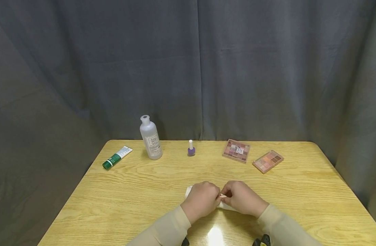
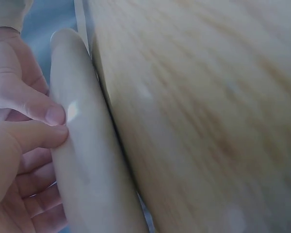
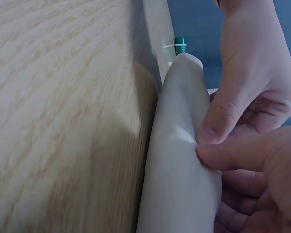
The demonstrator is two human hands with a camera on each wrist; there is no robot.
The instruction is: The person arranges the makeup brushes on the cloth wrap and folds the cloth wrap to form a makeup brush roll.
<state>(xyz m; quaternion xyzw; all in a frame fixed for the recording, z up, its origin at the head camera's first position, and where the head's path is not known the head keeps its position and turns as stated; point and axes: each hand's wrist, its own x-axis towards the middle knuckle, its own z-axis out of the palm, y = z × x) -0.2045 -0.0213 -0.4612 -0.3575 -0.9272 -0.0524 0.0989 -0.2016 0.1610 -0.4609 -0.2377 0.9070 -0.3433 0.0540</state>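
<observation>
Left hand: my left hand [image 1: 201, 200] sits at the near middle of the counter [image 1: 144, 191], fingers [image 2: 41, 109] curled and pinching the top of a white packet [image 1: 189, 191].
Right hand: my right hand [image 1: 241, 198] meets the left at the same spot, fingers [image 3: 218, 119] bent and pinching the packet from the other side.
White packet: it lies on the counter under both hands; from the head view only its ends show. I read no print on it in either wrist view.
Clear bottle: a clear bottle [image 1: 150, 138] stands upright at the far left with a pale label; the writing is too small for me to read.
Green tube: a green and white tube [image 1: 116, 158] lies left of the bottle; its text is not legible.
Nail polish: a small purple nail polish bottle [image 1: 191, 148] with a white cap stands right of the bottle.
Palettes: one eyeshadow palette [image 1: 236, 150] carries large letters I read as "BACK", though I am not sure; a second palette [image 1: 267, 161] lies just right of it, apart from it.
</observation>
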